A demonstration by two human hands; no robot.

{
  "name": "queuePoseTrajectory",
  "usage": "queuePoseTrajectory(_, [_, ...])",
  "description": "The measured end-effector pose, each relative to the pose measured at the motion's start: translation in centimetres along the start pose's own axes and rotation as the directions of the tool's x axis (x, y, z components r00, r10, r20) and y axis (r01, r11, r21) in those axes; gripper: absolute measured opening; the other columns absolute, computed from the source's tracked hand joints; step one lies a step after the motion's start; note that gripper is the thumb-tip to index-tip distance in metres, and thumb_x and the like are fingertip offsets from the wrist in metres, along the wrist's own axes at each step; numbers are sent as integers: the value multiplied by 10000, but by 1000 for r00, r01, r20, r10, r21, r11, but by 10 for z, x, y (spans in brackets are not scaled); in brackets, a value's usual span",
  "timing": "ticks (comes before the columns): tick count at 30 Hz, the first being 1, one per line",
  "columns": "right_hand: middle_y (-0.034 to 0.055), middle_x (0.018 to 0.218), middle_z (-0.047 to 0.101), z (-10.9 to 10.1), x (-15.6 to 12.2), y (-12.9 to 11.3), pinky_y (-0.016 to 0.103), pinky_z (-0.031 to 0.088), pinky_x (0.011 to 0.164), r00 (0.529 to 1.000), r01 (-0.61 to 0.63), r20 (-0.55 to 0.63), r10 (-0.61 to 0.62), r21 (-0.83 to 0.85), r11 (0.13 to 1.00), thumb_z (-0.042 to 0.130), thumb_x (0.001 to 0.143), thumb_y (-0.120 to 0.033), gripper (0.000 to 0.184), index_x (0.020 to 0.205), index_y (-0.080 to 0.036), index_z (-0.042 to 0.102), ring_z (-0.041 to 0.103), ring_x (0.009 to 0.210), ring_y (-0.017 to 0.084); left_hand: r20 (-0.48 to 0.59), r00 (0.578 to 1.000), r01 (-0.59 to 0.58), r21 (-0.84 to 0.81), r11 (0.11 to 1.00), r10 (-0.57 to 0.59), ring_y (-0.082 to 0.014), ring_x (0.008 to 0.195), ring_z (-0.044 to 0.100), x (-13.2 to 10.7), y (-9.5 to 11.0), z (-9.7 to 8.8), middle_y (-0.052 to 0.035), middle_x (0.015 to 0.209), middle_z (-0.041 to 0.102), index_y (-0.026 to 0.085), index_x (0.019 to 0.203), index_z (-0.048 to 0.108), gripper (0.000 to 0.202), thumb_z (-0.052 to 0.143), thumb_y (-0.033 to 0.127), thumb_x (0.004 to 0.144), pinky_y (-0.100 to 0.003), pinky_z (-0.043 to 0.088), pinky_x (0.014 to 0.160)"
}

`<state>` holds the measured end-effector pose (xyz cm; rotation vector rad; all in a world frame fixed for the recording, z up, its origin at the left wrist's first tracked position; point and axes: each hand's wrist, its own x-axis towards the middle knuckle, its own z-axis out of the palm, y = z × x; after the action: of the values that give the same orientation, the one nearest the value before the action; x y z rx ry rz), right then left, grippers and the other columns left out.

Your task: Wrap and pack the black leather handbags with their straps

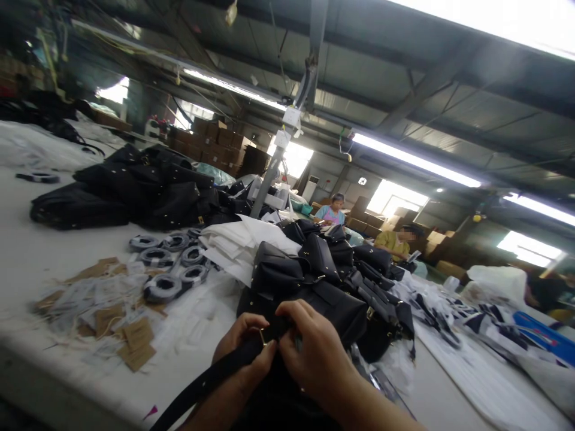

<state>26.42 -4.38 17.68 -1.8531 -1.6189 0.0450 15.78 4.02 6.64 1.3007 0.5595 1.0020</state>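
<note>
Both hands meet at a black strap (220, 370) in the lower middle of the head view. My left hand (242, 353) is closed on it beside a small gold-coloured metal buckle (264, 339). My right hand (309, 344) pinches the strap's short end just right of the buckle, fingers bent and pressed together. From my left hand the strap curves down to the bottom edge. Below my hands is something black, partly hidden by them. Right behind them lies a heap of black handbags (332, 305) with gold-coloured fittings.
Left on the table (90, 230) lie coiled straps (162, 287), brown tags (137, 336) in clear bags and white sheets (247, 236). Another black bag pile (135, 185) stands farther back. A metal post (268, 185) rises mid-table. Two people sit beyond. A blue tray (543, 338) is at right.
</note>
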Motion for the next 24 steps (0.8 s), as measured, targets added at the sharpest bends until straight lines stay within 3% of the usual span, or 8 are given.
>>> queuePoseTrajectory(2, [21,843,635,0,1,6,277,474,684,980,-155,-78,185,293,944,514,732,-122,260,948,-199,636,602,753,182,-4,1000,15,-28,999,-15,-137,563,569,2,-5,1,44,672,629,244,930,569,352,769,433,710,-234,432,532])
queuePoseTrajectory(6, [7,781,632,-6,8,15,270,506,731,910,-316,100,402,797,515,599,774,-255,92,824,-180,618,613,771,169,33,998,56,-63,996,-54,-137,581,576,2,1,-6,36,714,631,241,994,591,371,734,493,761,-233,448,549])
queuePoseTrajectory(12, [2,792,687,-18,27,13,261,565,825,851,32,-42,524,999,27,820,685,-213,177,784,-151,687,657,782,134,246,963,130,-61,990,-111,-218,924,666,1,24,-16,-24,1039,716,264,1098,626,418,700,575,828,-256,536,750])
queuePoseTrajectory(14, [-11,823,693,-24,31,15,199,560,743,793,155,-129,595,988,7,842,667,-194,204,807,-154,699,638,741,96,214,969,144,-78,987,-124,-236,981,667,1,23,-16,-29,1084,717,265,1095,632,441,735,572,796,-262,543,783])
queuePoseTrajectory(16, [-34,791,669,-33,31,20,125,471,549,821,132,-157,549,988,86,850,685,-193,213,830,-153,699,537,582,37,181,971,176,-88,980,-158,-250,1021,671,1,18,-16,-37,1118,717,264,1100,640,454,746,571,782,-270,551,800])
queuePoseTrajectory(18, [-45,690,622,-46,28,28,115,309,411,921,-107,19,390,973,206,846,732,-219,199,812,-136,684,372,448,7,188,961,216,-67,974,-200,-262,1030,684,3,11,-17,-49,1142,721,268,1153,639,485,738,573,789,-284,564,803])
queuePoseTrajectory(21, [-96,499,450,-67,25,36,137,189,381,929,-353,293,224,883,308,828,801,-324,265,789,-113,669,215,388,3,206,960,191,17,981,-191,-287,1054,698,7,-2,-17,-70,1169,731,254,1225,637,564,729,593,784,-300,579,817])
queuePoseTrajectory(24, [-147,500,299,-79,29,35,129,234,403,958,-3,-48,282,984,176,825,817,-372,285,882,-137,679,153,403,12,244,960,115,90,989,-133,-302,1049,711,15,-16,-12,-78,1117,761,232,1116,701,534,746,603,735,-293,586,826])
